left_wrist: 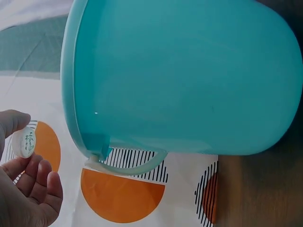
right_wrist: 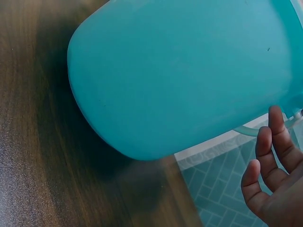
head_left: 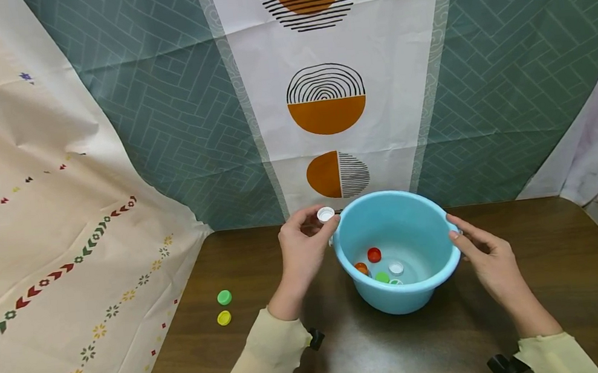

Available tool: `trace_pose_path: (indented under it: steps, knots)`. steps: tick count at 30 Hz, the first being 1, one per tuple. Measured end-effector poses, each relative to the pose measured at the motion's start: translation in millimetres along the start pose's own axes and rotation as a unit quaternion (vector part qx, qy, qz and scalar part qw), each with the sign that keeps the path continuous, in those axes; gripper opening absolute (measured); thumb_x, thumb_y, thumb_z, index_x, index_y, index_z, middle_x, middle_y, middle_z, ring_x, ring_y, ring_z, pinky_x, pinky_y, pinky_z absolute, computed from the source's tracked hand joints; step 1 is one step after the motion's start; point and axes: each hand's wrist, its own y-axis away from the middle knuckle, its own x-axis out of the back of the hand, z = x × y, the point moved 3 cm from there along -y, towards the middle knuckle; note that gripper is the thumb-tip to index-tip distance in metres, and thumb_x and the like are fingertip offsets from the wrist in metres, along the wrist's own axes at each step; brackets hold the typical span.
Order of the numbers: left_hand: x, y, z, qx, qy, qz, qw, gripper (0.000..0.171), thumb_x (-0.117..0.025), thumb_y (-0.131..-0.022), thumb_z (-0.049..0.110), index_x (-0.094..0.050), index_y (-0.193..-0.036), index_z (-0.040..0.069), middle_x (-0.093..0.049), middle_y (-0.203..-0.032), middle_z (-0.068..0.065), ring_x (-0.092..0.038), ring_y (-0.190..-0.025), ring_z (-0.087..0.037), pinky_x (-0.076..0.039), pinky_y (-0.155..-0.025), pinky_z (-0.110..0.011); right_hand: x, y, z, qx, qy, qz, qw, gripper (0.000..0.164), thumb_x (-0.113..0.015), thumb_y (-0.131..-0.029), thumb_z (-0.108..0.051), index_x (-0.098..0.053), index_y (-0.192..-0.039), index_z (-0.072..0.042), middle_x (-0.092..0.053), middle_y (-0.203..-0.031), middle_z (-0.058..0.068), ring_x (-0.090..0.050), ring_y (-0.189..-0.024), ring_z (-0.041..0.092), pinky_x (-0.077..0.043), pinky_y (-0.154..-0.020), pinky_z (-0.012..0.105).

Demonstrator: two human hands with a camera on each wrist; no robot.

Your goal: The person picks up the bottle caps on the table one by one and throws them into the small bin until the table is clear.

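A light-blue bucket (head_left: 398, 299) stands on the brown table, its opening towards me. Inside it lie several bottle caps, among them a red cap (head_left: 374, 255), an orange cap (head_left: 361, 268), a green cap (head_left: 382, 277) and a white cap (head_left: 396, 268). Just beyond the bucket's left rim, my left hand (head_left: 304, 250) pinches a white bottle cap (head_left: 326, 214) between thumb and forefinger. Green writing marks that cap's top in the left wrist view. At the opposite side, my right hand (head_left: 489, 257) holds the bucket's rim with thumb and forefinger; its other fingers (right_wrist: 265, 156) curl beneath the rim.
On the table to the left lie a green cap (head_left: 224, 297) and a yellow cap (head_left: 224, 318). A patterned cloth (head_left: 324, 111) hangs along the table's back edge. Pale flowered cloth (head_left: 65, 253) borders the left side. The bucket's handle (left_wrist: 135, 170) hangs behind it.
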Motion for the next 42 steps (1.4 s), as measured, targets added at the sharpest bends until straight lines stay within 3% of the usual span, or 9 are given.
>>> trace_pose_path:
  steps: [14,21,42]
  knots:
    - [-8.9,-1.4,2.6,-0.004,0.009,-0.007,0.9999,0.025,-0.081,-0.081,0.029,-0.074,-0.102,0.017,-0.066,-0.088,0.004,-0.062,-0.076,-0.016,-0.056,-0.067,-0.036,-0.6,1.7,0.6,0.0,0.01,0.005,1.0,0.044,-0.059,-0.099,-0.033,-0.055,-0.141,-0.021,-0.061,-0.13,-0.007,-0.058,-0.098,0.007,-0.053,-0.07,0.02]
    - [-11.9,-2.3,4.6,-0.007,0.011,-0.013,0.9998,0.025,-0.081,-0.082,0.031,-0.074,-0.102,0.017,-0.066,-0.087,0.004,-0.061,-0.076,-0.017,-0.056,-0.066,-0.033,0.4,3.2,-0.5,0.001,0.0,0.014,1.0,0.043,-0.06,-0.098,-0.03,-0.057,-0.139,-0.018,-0.061,-0.125,-0.017,-0.058,-0.097,0.006,-0.053,-0.069,0.019]
    - [-20.8,-0.9,4.4,-0.007,0.028,-0.027,0.9992,0.025,-0.081,-0.081,0.03,-0.074,-0.101,0.017,-0.066,-0.086,0.004,-0.06,-0.077,-0.02,-0.054,-0.066,-0.036,-0.6,1.6,-2.2,0.009,0.005,0.016,1.0,0.042,-0.059,-0.099,-0.029,-0.057,-0.139,-0.018,-0.064,-0.119,-0.016,-0.058,-0.094,0.008,-0.052,-0.068,0.019]
